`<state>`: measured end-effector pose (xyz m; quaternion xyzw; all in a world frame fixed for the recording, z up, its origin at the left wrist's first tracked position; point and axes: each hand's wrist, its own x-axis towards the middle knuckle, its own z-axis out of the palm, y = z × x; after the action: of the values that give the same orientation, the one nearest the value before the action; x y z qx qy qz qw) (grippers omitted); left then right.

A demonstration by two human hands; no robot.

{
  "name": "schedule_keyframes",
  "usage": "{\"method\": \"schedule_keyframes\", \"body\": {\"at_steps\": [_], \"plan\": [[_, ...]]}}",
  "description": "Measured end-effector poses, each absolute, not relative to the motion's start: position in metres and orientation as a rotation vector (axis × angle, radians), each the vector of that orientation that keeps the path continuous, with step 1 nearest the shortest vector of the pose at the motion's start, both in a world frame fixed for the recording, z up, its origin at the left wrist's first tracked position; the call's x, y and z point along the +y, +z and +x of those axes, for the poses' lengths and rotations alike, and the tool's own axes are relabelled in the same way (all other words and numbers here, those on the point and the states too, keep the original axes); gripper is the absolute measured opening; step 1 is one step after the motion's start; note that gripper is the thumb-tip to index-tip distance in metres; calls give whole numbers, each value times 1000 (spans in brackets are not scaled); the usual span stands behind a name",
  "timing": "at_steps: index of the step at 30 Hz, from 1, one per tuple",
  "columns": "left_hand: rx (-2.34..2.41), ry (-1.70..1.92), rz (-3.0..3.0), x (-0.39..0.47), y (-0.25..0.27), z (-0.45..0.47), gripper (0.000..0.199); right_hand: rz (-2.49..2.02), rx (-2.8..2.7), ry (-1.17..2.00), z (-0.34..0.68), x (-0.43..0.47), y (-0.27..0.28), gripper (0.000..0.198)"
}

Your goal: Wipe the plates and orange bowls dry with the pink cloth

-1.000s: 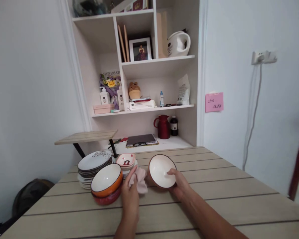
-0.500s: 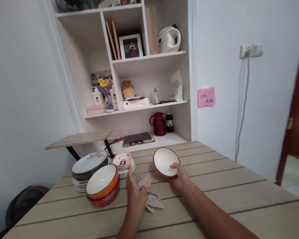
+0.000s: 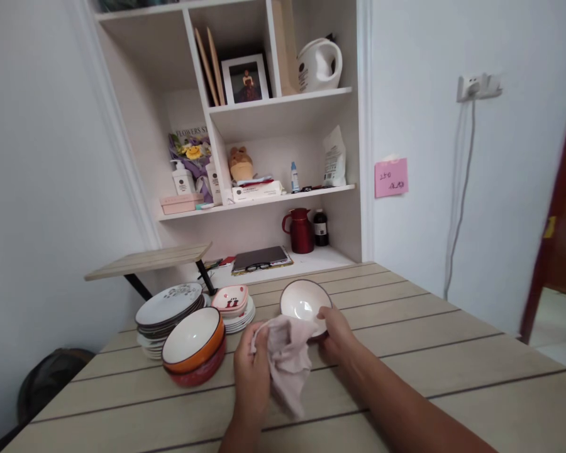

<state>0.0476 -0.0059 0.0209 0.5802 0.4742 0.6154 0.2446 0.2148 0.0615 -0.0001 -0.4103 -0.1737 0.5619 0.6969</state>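
My right hand (image 3: 334, 327) grips the rim of a bowl (image 3: 302, 297), white inside and dark-rimmed, tilted toward me. A pale pink cloth (image 3: 290, 358) hangs bunched from my left hand (image 3: 255, 362), closed on its upper edge. The cloth overlaps the bowl's near side, hiding part of it; whether they touch I cannot tell. To the left, an orange bowl (image 3: 193, 343) rests in a red bowl (image 3: 202, 372). Beside them are a stack of plates (image 3: 170, 305) and a small pink-rimmed dish (image 3: 230, 299) on top of white saucers (image 3: 240, 319).
A small raised wooden stand (image 3: 148, 259) is at the table's back left. Behind the table, a white shelf unit (image 3: 283, 100) holds a red jug (image 3: 300, 231), a dark bottle (image 3: 321, 228) and a laptop-like dark slab (image 3: 260, 258). A dark bag-like object (image 3: 51, 380) lies lower left.
My left hand has lifted the cloth from the table and brought it against or before the bowl. The bowl in my right hand has shifted slightly left.
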Motion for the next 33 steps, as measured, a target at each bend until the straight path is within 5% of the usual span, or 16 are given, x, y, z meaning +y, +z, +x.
{"method": "schedule_keyframes", "body": {"at_steps": [9,14,19,25,30,33], "plan": [[1418,2032,1535,9,11,38,37,-875,-705,1434,177,26,22,63],[1541,2168,2053,5,5,48,43,-903,-693,1431,176,25,21,58],[1548,1812,2863,0,1,58,46,-886,-647,1357,186,32,20,46],[1494,1182,3149,20,-10,56,38,-831,-720,1194,194,41,20,37],[1442,903,3167,26,-20,56,76,-804,-796,1043,198,45,22,33],[1543,975,3169,25,-26,61,79,-789,-816,1043,193,42,24,34]]}}
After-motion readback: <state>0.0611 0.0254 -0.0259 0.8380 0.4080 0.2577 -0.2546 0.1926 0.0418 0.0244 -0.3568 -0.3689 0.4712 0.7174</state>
